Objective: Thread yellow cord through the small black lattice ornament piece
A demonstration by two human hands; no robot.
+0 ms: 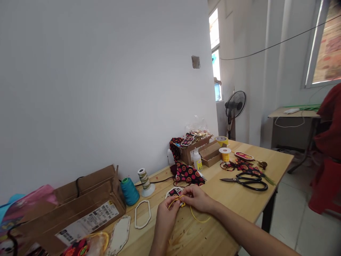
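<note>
At the near side of the wooden table, my left hand [167,212] pinches a thin yellow cord [200,221] between thumb and fingertips. My right hand [197,197] is closed on the same cord just to the right, so the fingertips of both hands almost meet. A loose length of it curves down over the table below my right hand. Right behind the fingers lies a patterned ornament [173,192] with a white lattice edge, partly covered by my hands. A black, red-dotted cloth piece [188,174] rests beyond it.
Black-handled scissors [246,180] lie to the right. Behind stand a glue bottle [197,160], a yellow cord spool [225,155] and a cardboard box [190,152]. Left are a white frame [142,214], a teal thread cone [130,192] and a large carton [87,213]. A person's red sleeve [330,117] shows far right.
</note>
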